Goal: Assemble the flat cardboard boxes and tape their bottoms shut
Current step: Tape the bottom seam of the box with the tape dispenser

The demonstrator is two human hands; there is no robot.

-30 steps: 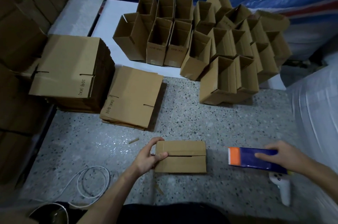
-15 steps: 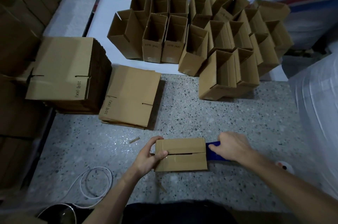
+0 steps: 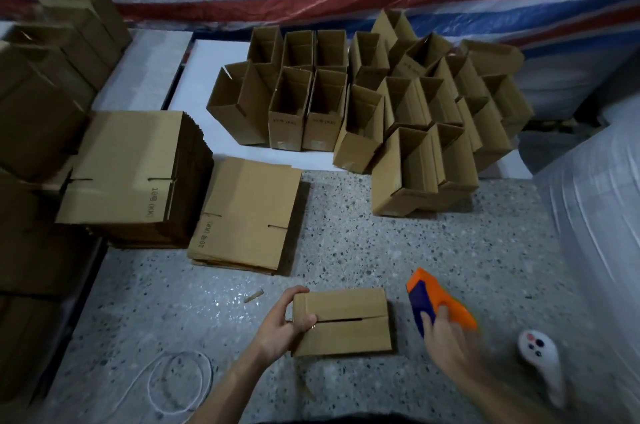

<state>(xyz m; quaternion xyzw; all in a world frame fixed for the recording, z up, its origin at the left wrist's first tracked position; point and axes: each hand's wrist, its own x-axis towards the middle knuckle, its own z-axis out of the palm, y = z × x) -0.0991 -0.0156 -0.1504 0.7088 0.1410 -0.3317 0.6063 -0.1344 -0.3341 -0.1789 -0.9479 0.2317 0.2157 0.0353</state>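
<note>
Open-topped assembled brown cardboard boxes point(image 3: 381, 112) clustered behind; flat brown cardboard stack point(image 3: 131, 174) at left; small brown cardboard box point(image 3: 343, 319) sat bottom-up on the floor before you, left hand point(image 3: 284, 323) grasping its left end; right hand point(image 3: 446, 337) clasped orange-and-blue tape dispenser point(image 3: 436, 306) just beside; taping step, likely; next needed dispenser lined along the centre seam.

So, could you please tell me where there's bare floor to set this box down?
Bare floor lies between the low flat stack and the assembled boxes, and ahead of the tape dispenser. The left is crowded with stacks.
</note>
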